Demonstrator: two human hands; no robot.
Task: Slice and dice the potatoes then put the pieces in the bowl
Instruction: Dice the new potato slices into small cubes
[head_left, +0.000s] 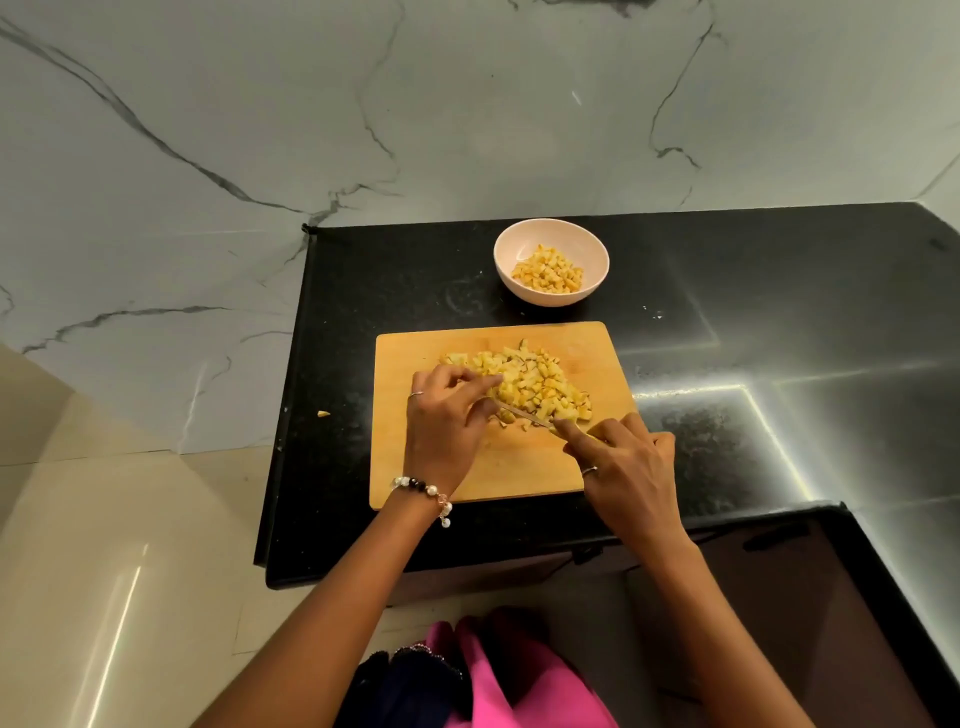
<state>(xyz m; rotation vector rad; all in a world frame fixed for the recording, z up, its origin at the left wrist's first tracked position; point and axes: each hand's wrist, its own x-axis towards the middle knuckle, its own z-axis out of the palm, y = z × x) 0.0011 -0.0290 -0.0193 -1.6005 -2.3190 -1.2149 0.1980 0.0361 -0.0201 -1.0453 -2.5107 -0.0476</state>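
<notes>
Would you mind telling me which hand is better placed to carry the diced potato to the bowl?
Left, probably. The left hand already touches the diced potato on the board and holds no tool, while the right hand grips the knife.

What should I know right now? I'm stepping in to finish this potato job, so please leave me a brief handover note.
Left hand: fingers rest on the pile of diced yellow potato pieces on the rectangular wooden cutting board, steadying it.
Right hand: grips the small steel-bladed knife, blade lying at the near edge of the pile.
Round pale pink bowl: behind the board on the black stone counter, already holding one batch of dice.
One stray potato bit lies on the counter left of the board.
Done: first batch in the bowl.
Left: finish dicing, move the pile and stray bit into the bowl.
</notes>
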